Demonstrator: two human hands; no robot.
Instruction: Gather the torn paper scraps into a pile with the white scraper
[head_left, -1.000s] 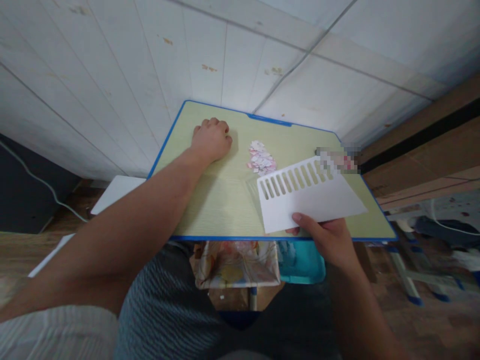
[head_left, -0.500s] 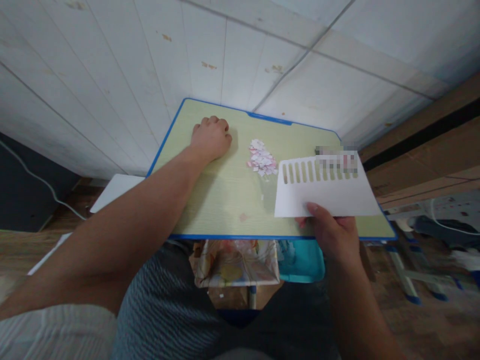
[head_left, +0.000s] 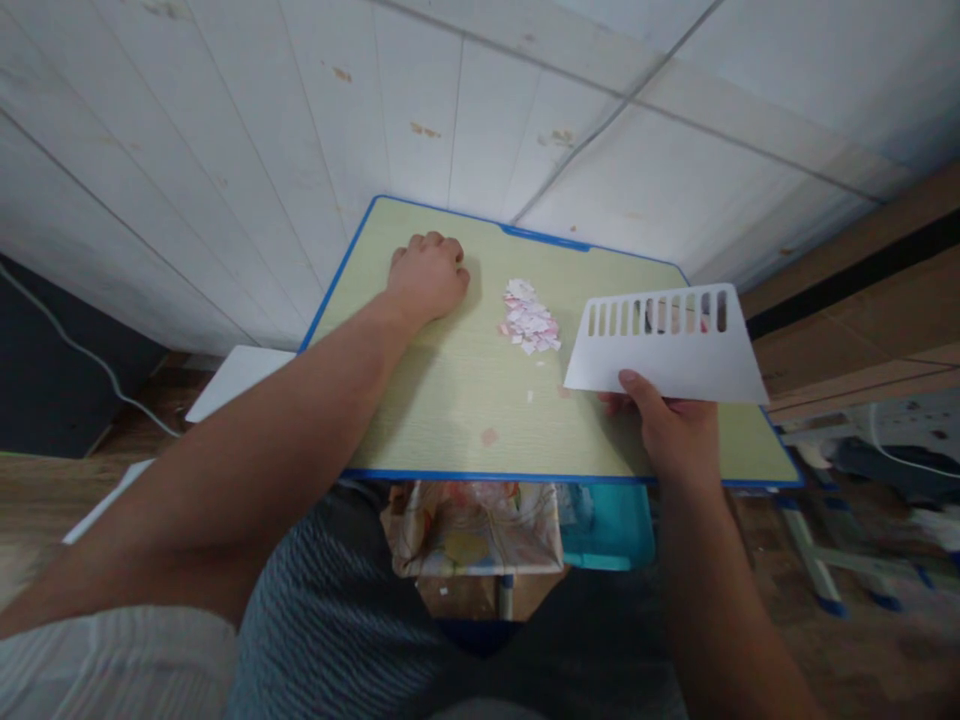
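Observation:
In my right hand (head_left: 675,435) is a white card (head_left: 660,370) with a row of narrow rounded slots along its far edge. The thumb lies on top of the card's near edge, the fingers underneath. It is held tilted over the right side of the table (head_left: 450,410). My left hand (head_left: 431,275) rests on the table's far left part, its fingers curled in and nothing showing in them. Between the hands lies a heap of small white and pinkish paper scraps (head_left: 529,318). Dark and coloured patches show through the card's slots; what they belong to is hidden.
The table has a blue rim and stands by a white panelled wall (head_left: 480,120) with a grey cable (head_left: 600,130). Below its front edge are a patterned cloth-lined bin (head_left: 487,555) and a turquoise tray (head_left: 619,525). Brown cartons (head_left: 862,310) stand at the right.
My right hand has raised the slotted card and moved it slightly right and away from me, tilting it. My left hand stays in place on the table.

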